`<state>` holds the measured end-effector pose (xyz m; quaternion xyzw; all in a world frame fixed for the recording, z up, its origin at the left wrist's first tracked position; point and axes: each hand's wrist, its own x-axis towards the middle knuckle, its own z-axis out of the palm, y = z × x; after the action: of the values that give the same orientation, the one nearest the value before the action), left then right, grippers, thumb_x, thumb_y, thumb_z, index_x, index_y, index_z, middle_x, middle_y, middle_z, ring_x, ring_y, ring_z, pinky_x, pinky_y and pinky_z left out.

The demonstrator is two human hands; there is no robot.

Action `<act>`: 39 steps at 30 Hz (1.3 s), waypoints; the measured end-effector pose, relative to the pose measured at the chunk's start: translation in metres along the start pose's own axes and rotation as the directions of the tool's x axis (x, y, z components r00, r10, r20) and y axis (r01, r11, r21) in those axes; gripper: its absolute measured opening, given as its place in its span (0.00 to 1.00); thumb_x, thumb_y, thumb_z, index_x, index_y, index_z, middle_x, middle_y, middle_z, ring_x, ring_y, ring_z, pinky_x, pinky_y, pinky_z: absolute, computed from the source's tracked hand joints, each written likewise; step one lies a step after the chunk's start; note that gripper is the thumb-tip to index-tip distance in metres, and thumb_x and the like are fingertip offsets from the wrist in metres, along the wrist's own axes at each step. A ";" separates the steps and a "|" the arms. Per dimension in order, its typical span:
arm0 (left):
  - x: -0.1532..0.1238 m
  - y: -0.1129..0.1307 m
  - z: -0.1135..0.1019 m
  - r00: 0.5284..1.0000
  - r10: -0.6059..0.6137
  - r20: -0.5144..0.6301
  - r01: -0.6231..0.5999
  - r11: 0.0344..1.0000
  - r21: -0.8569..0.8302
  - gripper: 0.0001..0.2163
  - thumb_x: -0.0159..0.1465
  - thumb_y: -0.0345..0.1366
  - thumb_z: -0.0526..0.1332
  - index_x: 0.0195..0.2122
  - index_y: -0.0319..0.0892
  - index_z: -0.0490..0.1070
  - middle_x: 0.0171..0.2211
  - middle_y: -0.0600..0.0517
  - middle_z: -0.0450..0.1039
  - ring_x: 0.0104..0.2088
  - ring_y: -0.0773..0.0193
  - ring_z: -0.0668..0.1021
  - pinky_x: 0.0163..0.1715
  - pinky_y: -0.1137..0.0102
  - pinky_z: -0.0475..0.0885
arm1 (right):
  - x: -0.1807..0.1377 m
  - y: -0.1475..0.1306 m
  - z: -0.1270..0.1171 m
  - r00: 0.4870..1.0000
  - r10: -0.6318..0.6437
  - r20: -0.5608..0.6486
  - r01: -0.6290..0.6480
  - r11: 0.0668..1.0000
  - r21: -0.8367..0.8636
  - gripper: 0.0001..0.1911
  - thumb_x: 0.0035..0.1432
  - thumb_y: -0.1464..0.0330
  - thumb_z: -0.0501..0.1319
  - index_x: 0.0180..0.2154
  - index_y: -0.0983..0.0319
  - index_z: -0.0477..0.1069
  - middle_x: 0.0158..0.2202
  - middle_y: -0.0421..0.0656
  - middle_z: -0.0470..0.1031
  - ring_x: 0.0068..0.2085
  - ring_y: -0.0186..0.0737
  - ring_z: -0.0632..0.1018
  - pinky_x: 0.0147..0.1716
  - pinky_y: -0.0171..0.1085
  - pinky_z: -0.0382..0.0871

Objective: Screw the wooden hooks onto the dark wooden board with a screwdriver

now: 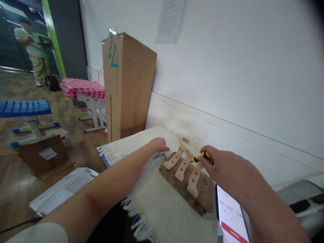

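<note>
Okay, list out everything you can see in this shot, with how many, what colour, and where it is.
Wooden board: one, dark brown, on the white cloth, centre right.
Wooden hooks: three on the board, pale wood; a fourth piece lies behind them.
Screws: a few, dark, on the cloth by the left fingertips.
Screwdriver: one, yellow and black handle, in the right hand.
Cloth: one, white with a blue fringe, over the table.
Phone: one, white screen showing a timer, lower right.
Cardboard box: one, tall, brown, against the wall.
Checked table: one, red and white, behind.
Person: one, standing far left.
Left hand: reaching to the screws.
Right hand: gripping the screwdriver.
</note>
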<state>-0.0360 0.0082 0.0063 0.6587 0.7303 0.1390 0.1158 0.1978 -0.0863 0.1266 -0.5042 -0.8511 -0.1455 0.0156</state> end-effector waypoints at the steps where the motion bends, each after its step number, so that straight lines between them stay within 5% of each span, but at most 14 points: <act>1: -0.002 0.002 0.003 0.999 0.003 0.044 -0.005 0.999 0.033 0.15 0.47 0.42 0.65 0.30 0.36 0.76 0.32 0.43 0.76 0.33 0.56 0.75 0.33 0.67 0.68 | 0.000 0.000 0.000 1.000 -0.003 0.011 0.003 1.000 0.003 0.14 0.59 0.60 0.48 0.39 0.57 0.67 0.27 0.44 0.74 0.28 0.44 0.75 0.22 0.35 0.51; 6: -0.009 0.010 0.006 0.985 0.048 0.165 -0.073 0.986 0.148 0.09 0.47 0.34 0.64 0.30 0.39 0.77 0.31 0.45 0.76 0.33 0.58 0.76 0.35 0.69 0.69 | 0.001 0.001 0.000 0.998 0.015 0.062 -0.015 1.000 0.001 0.14 0.59 0.60 0.48 0.37 0.58 0.68 0.29 0.44 0.74 0.29 0.43 0.75 0.22 0.35 0.53; 13: -0.006 0.013 0.010 0.992 0.086 0.088 -0.105 0.965 0.239 0.08 0.54 0.32 0.57 0.31 0.36 0.73 0.34 0.42 0.75 0.35 0.58 0.76 0.35 0.69 0.69 | 0.008 0.024 0.010 0.984 0.048 0.173 -0.047 0.999 -0.012 0.16 0.57 0.59 0.49 0.36 0.59 0.70 0.33 0.47 0.75 0.31 0.44 0.75 0.22 0.35 0.55; 16: -0.006 0.020 0.007 0.985 0.139 -0.098 -0.116 0.971 0.211 0.12 0.61 0.33 0.48 0.38 0.36 0.69 0.40 0.41 0.73 0.40 0.58 0.74 0.38 0.66 0.67 | 0.012 0.032 0.012 0.981 0.069 0.181 -0.067 0.998 -0.018 0.16 0.56 0.59 0.49 0.36 0.59 0.71 0.33 0.48 0.75 0.31 0.45 0.75 0.22 0.36 0.56; 19: -0.008 0.027 0.002 0.895 0.196 -0.401 -0.219 0.976 -0.011 0.10 0.63 0.34 0.47 0.38 0.38 0.65 0.36 0.44 0.73 0.35 0.61 0.74 0.34 0.68 0.67 | 0.015 0.032 0.011 0.983 0.089 0.159 -0.088 0.996 -0.012 0.18 0.55 0.58 0.48 0.35 0.59 0.72 0.33 0.48 0.75 0.32 0.47 0.75 0.22 0.37 0.58; 22: -0.010 0.033 -0.003 0.880 0.178 -0.441 -0.331 0.895 -0.298 0.06 0.63 0.34 0.50 0.36 0.39 0.63 0.28 0.51 0.72 0.23 0.69 0.71 0.25 0.73 0.65 | 0.017 0.030 0.010 0.984 0.099 0.151 -0.101 0.995 0.005 0.19 0.55 0.58 0.48 0.36 0.59 0.73 0.33 0.49 0.75 0.31 0.47 0.75 0.23 0.38 0.60; 25: -0.017 0.041 -0.009 0.908 0.170 -0.383 -0.379 0.724 -0.576 0.05 0.60 0.36 0.55 0.33 0.39 0.63 0.24 0.54 0.69 0.17 0.74 0.66 0.18 0.77 0.60 | 0.017 0.030 0.007 0.987 0.114 0.115 -0.118 0.993 0.027 0.20 0.54 0.58 0.48 0.36 0.60 0.73 0.32 0.49 0.75 0.31 0.47 0.75 0.24 0.38 0.61; 29: -0.035 0.060 -0.019 0.919 0.351 -0.180 -0.350 0.511 -0.785 0.10 0.57 0.40 0.59 0.33 0.38 0.67 0.24 0.54 0.69 0.16 0.76 0.63 0.14 0.78 0.55 | 0.018 0.038 0.005 0.982 0.184 0.045 -0.186 0.981 0.054 0.19 0.53 0.59 0.50 0.36 0.60 0.74 0.31 0.49 0.75 0.32 0.44 0.74 0.26 0.37 0.61; 34: -0.044 0.088 -0.030 0.803 0.543 0.245 -0.268 0.696 -0.666 0.10 0.54 0.39 0.61 0.35 0.40 0.72 0.22 0.56 0.69 0.16 0.76 0.64 0.16 0.78 0.57 | 0.016 0.054 0.003 0.973 0.198 0.118 -0.206 0.977 0.057 0.17 0.51 0.61 0.52 0.36 0.62 0.74 0.32 0.50 0.75 0.31 0.43 0.74 0.27 0.36 0.61; 39: -0.029 0.106 -0.030 0.677 0.589 0.442 -0.387 0.795 -0.467 0.08 0.57 0.35 0.57 0.32 0.41 0.75 0.19 0.56 0.68 0.17 0.74 0.64 0.17 0.77 0.57 | 0.010 0.058 -0.001 0.969 0.188 0.159 -0.199 0.978 0.062 0.17 0.52 0.62 0.52 0.38 0.62 0.73 0.35 0.52 0.75 0.33 0.46 0.75 0.28 0.38 0.62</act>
<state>0.0546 -0.0120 0.0713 0.8122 0.4205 0.0852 0.3954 0.2429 -0.0522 0.1423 -0.5935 -0.8015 -0.0714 -0.0157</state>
